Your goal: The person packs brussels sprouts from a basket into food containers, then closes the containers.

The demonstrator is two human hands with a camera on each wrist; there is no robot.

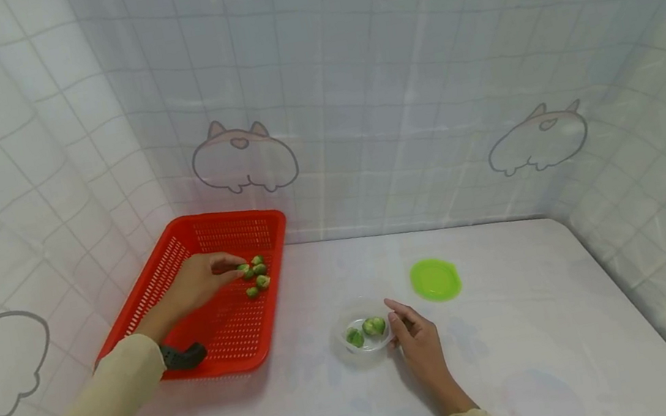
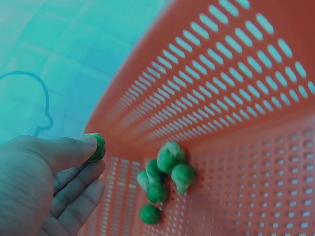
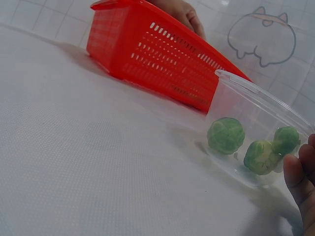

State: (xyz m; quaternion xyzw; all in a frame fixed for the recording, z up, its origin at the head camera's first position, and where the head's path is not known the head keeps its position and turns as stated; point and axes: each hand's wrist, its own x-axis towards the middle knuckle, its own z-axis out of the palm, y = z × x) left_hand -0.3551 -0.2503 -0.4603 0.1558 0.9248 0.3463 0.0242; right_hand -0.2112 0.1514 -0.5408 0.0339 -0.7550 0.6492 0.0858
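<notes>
A green Brussels sprout [image 2: 98, 148] is pinched between the thumb and fingers of my left hand [image 1: 201, 279], which reaches into the red basket [image 1: 280, 269]. Beyond those fingers, several loose Brussels sprouts [image 2: 172, 157] lie on the basket floor. Near the middle of the table stands a clear plastic tub [image 1: 366, 348] with 3 sprouts [image 3: 225, 135] inside it, as the right wrist view shows. My right hand [image 1: 420, 341] is at the tub's right side, thumb and fingertips right against its wall and rim.
A bright green round lid [image 1: 435, 279] lies flat on the white table [image 1: 522, 293], beyond my right hand. The basket stands at the back left, close to the tile-patterned sheet [image 1: 358, 122] that rises behind and beside the table.
</notes>
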